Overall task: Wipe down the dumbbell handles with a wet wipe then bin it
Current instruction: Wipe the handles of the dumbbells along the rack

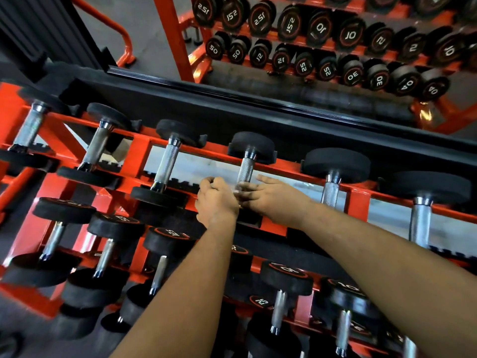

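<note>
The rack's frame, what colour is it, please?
Orange-red, seen in the head view: rack frame.

1. A gym's free-weights area: an orange steel rack holds rows of black rubber-headed dumbbells with knurled metal handles.
2. Far behind it, a mirror repeats the racked weights, their numbers reversed.
3. Dark gym flooring shows far left.

**Dumbbell handle between the two hands**

The dumbbell lies across the top tier of the orange rack, with black round heads. Its knurled steel handle runs down between the fingers of both hands, and its lower end is hidden there. No wipe can be clearly seen.
</note>
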### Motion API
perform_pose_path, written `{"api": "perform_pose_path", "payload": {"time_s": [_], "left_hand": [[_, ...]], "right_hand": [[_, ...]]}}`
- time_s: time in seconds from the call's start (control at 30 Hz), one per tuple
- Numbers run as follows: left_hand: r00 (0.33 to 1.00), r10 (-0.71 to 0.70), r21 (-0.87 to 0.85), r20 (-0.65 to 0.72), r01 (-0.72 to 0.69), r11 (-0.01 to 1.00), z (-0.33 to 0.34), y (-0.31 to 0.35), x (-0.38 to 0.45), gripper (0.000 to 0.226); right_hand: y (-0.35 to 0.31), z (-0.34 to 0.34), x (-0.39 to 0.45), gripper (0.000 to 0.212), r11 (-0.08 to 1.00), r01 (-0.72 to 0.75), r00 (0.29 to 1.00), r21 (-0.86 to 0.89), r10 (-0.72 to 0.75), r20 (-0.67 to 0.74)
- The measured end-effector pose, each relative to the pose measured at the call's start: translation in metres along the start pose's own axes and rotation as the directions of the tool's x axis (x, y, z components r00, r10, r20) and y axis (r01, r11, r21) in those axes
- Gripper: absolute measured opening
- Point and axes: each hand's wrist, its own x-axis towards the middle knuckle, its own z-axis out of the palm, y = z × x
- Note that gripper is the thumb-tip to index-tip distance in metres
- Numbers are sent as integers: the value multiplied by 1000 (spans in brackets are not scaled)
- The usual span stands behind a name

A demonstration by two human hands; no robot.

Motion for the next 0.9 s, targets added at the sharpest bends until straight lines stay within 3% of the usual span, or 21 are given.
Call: {"api": "perform_pose_path", "payload": {"time_s": [0.1,0.17,0.27,0.33,0.43,0.5,0.57,0.6,0.67,0.7,0.9], "left_hand": [[999,4,-5,32,-4,1000,-3,-1,1,43],[997,8,-8,83,-7,1000,-8,0,3,46],[986,15,52,169,-24,998,-17,1,-2,58],[982,99,155,159,-123,980,-25,4,-23,66],[952,282,175,122,-301,938,-34,-3,-75,55],[903,404,95,146,-419,903,-38,-13,-115,45],[869,434,-112,237,-419,901,-46,-22,-155,38],[856,392,-230,336,-329,916,-52,-23,-176,32],[778,310,-349,547,-125,929,-65,-28,-210,25],[744,306,-355,594,-99,930,-71,-32,-221,22],[689,386,-368,614,-183,912,-111,-59,-261,16]], "right_hand": [[-1,-10,-20,35,991,-114,976,-69,124,179],[-5,-19,-38,38,957,-267,926,-114,287,246],[-20,-40,-66,46,780,-595,803,192,590,89],[-35,-55,-83,40,647,-657,690,387,722,-36],[-63,-62,-108,29,432,-609,537,665,842,-56],[-85,-63,-124,19,152,-463,431,873,899,73],[-107,-66,-139,12,-134,-255,364,958,904,223],[-118,-68,-145,10,-213,-168,347,963,901,260],[-141,-74,-157,12,-287,-83,349,954,889,297],[-152,-77,-163,14,-307,-65,362,949,879,309],[-218,-96,-197,17,-308,-83,434,948,845,313]]}}
